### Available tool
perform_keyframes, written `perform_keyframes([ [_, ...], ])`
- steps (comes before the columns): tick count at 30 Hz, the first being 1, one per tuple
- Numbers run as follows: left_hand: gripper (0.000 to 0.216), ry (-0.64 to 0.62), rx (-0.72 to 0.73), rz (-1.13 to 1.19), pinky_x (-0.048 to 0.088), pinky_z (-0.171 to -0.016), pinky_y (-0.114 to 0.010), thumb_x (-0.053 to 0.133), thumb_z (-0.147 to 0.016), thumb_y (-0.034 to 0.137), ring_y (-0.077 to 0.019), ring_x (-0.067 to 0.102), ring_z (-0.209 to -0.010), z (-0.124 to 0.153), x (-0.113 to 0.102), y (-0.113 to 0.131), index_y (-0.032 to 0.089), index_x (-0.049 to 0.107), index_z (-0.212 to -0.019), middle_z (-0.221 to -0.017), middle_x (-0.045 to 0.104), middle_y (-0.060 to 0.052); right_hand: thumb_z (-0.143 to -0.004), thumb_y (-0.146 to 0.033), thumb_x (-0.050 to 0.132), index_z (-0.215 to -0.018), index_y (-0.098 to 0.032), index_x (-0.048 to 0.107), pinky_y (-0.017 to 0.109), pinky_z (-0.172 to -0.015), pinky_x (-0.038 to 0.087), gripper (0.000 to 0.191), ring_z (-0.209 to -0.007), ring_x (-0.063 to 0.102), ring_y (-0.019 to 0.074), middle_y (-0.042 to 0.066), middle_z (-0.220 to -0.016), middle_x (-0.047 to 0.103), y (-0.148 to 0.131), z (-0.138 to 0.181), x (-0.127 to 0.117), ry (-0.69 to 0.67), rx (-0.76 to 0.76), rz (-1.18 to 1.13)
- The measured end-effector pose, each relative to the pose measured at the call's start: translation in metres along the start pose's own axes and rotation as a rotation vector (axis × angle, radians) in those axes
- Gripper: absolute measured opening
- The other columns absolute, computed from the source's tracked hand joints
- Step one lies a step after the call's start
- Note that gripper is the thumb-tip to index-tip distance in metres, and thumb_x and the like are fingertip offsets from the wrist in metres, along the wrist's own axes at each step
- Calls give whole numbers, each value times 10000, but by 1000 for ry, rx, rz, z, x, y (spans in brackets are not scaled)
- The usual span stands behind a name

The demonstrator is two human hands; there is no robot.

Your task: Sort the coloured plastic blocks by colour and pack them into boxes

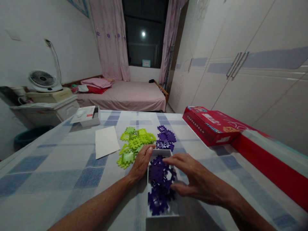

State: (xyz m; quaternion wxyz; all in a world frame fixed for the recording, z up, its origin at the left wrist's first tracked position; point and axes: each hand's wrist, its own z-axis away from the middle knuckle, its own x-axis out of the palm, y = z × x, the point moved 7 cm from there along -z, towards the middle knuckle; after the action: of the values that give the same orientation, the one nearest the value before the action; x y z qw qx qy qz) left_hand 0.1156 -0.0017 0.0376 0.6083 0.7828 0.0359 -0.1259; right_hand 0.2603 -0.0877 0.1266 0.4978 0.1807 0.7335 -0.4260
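An uncovered white box (163,220) stands on the table in front of me, with purple gear-shaped plastic pieces (157,175) lying in it. My left hand (141,162) grips the box along its left wall, fingers near the far left corner. Over the right side of the box reaches my right hand (189,176), thumb and fingers apart at the purple pieces, nothing held between them. Beyond the box lie more purple pieces (166,136) in a small pile. Left of these is a heap of lime-green toothed pieces (134,141), partly behind my left hand.
A white sheet (107,141) lies to the left of the green heap. Farther back on the left is another white box (90,120) with a paper on it. A large red box (211,123) occupies the right side. Checked cloth (57,178) covers the table; a bed (134,94) stands beyond.
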Motion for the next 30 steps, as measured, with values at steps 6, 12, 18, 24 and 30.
perform_keyframes([
  [6, 371, -4, 13, 6, 388, -923, -324, 348, -897, 404, -195, 562, -985, -1, 1, -4, 192, 641, -981, -1003, 640, -49, -858, -320, 521, -1183, -197, 557, 338, -932, 427, 349, -1053, 555, 183, 89, -1160, 575, 55, -32, -5, 168, 139, 45],
  [12, 365, -5, -15, -13, 394, -918, -342, 363, -888, 398, -209, 567, -985, -2, 1, -5, 180, 637, -993, -1002, 646, -53, -832, -488, 499, -1347, -172, 396, 488, -950, 364, 613, -1248, 396, 290, 171, -1365, 422, 130, -70, 18, 204, 456, 204],
  [18, 350, -20, -26, -26, 392, -913, -349, 371, -885, 390, -213, 561, -991, -2, 1, -5, 176, 630, -983, -994, 642, -58, -779, -534, 553, -1339, -160, 412, 472, -1016, 274, 688, -1298, 330, 291, 174, -1415, 359, 137, -72, 45, 200, 439, 255],
  [24, 370, -33, -40, -35, 377, -930, -362, 359, -886, 408, -222, 553, -1006, -2, 1, -6, 170, 624, -988, -1019, 635, -67, -809, -308, 507, -1143, -164, 568, 376, -899, 364, 369, -1080, 506, 227, 102, -1157, 565, 136, -56, 29, 291, 456, 256],
  [30, 379, -31, -40, -35, 374, -938, -372, 363, -879, 418, -227, 557, -1010, -2, 1, -5, 180, 632, -998, -1025, 642, -60, -758, -287, 542, -1152, -172, 576, 369, -872, 364, 412, -1053, 500, 242, 107, -1112, 558, 150, -52, 27, 295, 536, 248],
])
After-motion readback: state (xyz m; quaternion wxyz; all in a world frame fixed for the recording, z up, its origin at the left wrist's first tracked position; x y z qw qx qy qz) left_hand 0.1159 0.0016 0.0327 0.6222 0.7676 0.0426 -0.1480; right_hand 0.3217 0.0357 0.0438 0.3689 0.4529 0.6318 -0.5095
